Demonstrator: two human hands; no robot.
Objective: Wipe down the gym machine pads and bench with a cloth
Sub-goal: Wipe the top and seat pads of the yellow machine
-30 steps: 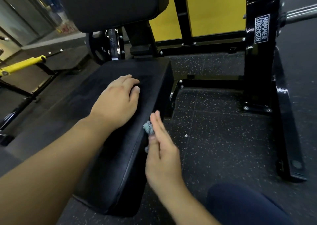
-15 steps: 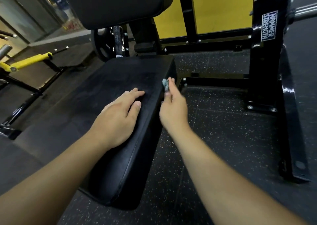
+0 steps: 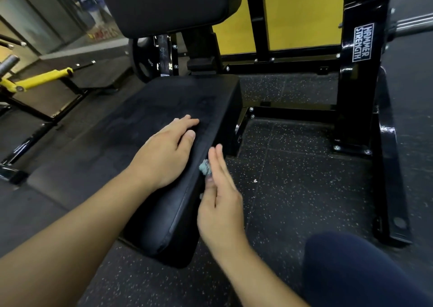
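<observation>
1. A person's right hand (image 3: 220, 203) presses a small blue-grey cloth (image 3: 205, 167) against the right side edge of a black seat pad (image 3: 145, 124), fingers straight and held together, the thumb tucked against the cloth.
2. The left hand (image 3: 164, 152) lies flat on top of the seat pad, fingers relaxed and holding nothing.
3. A black back pad (image 3: 168, 4) rises behind the seat.
4. To the right, a black frame post (image 3: 360, 77) marked "Hammer Strength" stands on speckled rubber flooring (image 3: 293, 189); a yellow lever (image 3: 39, 80) shows at far left.
</observation>
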